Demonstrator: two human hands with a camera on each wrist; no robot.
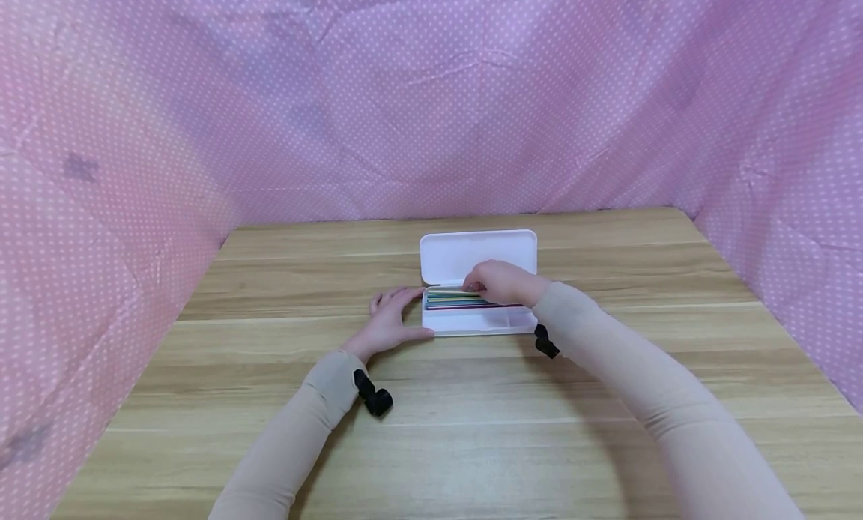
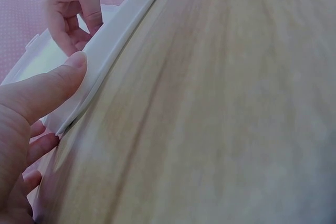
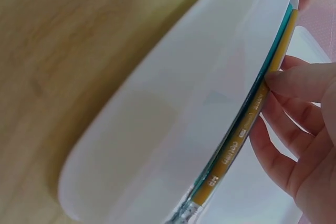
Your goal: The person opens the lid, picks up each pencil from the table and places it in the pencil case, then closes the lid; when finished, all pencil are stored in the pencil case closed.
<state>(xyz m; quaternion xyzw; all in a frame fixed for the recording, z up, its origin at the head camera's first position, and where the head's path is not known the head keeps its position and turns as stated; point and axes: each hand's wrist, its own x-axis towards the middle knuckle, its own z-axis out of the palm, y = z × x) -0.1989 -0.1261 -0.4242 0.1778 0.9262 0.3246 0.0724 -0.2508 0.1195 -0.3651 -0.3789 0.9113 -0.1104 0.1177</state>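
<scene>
A white pencil case lies on the table with its lid folded open at the back. Several coloured pencils lie lengthwise in its rear part. My left hand holds the case's left end, thumb at the front corner and fingers towards the back. Over the right part of the case, my right hand pinches a yellow HB pencil between thumb and fingers, as the right wrist view shows. Right beside that pencil runs a green one. In the head view the right hand hides part of the pencils.
The case stands on a wood-grain table, towards its far side. A small compartment is at the case's front right. Pink dotted cloth hangs behind the table and on both sides.
</scene>
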